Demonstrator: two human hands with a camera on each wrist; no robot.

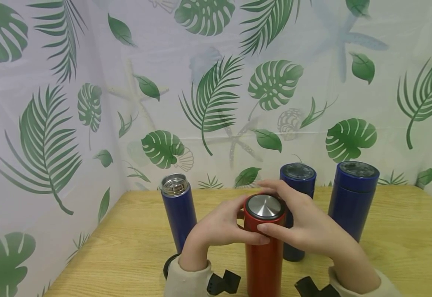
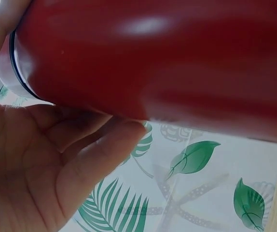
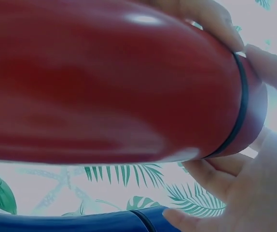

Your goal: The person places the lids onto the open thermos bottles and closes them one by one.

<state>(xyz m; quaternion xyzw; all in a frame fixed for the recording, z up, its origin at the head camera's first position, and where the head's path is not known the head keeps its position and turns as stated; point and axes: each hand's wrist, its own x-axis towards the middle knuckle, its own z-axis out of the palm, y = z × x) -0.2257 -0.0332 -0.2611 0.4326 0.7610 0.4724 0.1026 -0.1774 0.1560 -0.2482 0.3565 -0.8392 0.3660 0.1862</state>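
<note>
A red thermos bottle stands upright in front of me, its cap showing a brushed silver disc with a black rim. Around the upper body, just below the cap, my left hand grips the bottle, thumb across the front. My right hand holds the cap from the right, its thumb in front and its fingers behind. In the right wrist view, a dark seam runs between cap and body, with right-hand fingertips on the cap side.
An uncapped blue bottle with a bare steel mouth stands left. Two capped blue bottles, one behind my right hand and another farther right, share the wooden table. A dark round edge shows beside my left sleeve. A leaf-patterned sheet hangs behind.
</note>
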